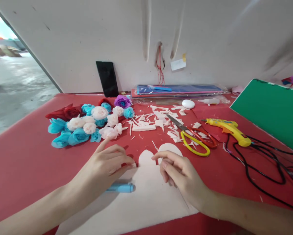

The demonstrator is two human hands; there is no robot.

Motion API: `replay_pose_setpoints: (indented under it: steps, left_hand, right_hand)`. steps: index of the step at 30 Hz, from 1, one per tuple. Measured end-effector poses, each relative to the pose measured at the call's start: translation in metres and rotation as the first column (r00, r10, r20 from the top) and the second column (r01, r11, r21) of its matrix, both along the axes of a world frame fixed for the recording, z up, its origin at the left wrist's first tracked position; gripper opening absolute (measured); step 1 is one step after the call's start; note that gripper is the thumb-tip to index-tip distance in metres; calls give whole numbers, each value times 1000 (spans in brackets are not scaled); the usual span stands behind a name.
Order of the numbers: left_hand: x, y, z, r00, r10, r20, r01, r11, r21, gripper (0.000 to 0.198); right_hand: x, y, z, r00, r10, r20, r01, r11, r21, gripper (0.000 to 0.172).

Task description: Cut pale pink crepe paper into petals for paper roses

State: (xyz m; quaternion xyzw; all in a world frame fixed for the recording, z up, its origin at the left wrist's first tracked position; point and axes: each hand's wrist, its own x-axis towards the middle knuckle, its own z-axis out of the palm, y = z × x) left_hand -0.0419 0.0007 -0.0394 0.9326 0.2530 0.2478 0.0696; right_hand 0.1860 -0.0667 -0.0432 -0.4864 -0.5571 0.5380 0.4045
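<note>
A pale pinkish-white paper sheet (pixel 146 199) lies in front of me, its far edge cut into rounded lobes with narrow slits between them. My left hand (pixel 109 161) has thumb and forefinger together at the sheet's far left edge, pinching a bit of the paper; its other fingers are raised. Over the right part of the paper, my right hand (pixel 177 168) is loosely curled, with thumb and forefinger apart and the forefinger tip by the middle lobe. A light blue marker (pixel 122 187) rests on the sheet, partly hidden below my left wrist.
Paper flowers (pixel 89 127) in several colours lie left. Beyond my hands are paper scraps (pixel 143 124), scissors (pixel 195 143) with yellow and red handles, and a yellow glue gun (pixel 227 129) with a black cord. A phone (pixel 107 79) leans on the wall; a green board (pixel 271 114) stands right.
</note>
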Motion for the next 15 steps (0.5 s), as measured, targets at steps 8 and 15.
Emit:
replay_pose_setpoints:
  steps: [8,15]
  left_hand:
    - [19,-44,2,993,-117,-1,116,982,150,32]
    - [42,-80,-14,955,-289,-62,295,947,130,35]
  right_hand:
    - [-3,2,0,990,-99,-102,99,995,-8,18]
    - [-3,4,-2,984,-129,-122,125,991,-44,15]
